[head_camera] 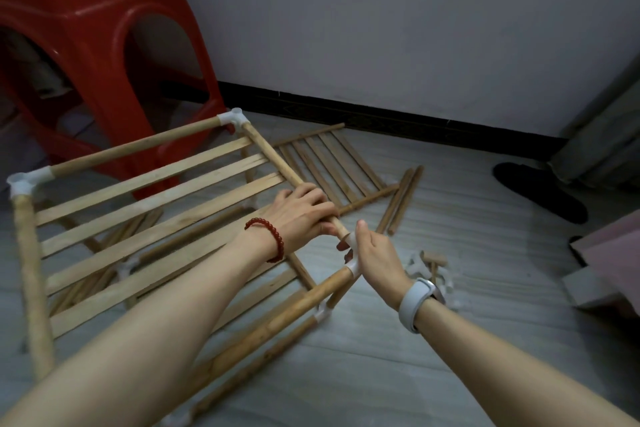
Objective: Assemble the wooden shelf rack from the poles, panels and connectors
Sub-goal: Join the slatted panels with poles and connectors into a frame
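Grey plank floor [415, 340], left hand [301, 215] gripping round wooden pole [273, 159], right hand [375, 251] clasping white connector [352, 265]

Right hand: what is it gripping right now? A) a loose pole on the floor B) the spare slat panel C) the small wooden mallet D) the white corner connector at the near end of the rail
D: the right hand wraps the white corner connector where the pole held by the left hand ends; the mallet lies untouched on the floor.

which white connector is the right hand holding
The near corner connector, gripped by the right hand, where the left hand's pole ends; the others sit untouched.
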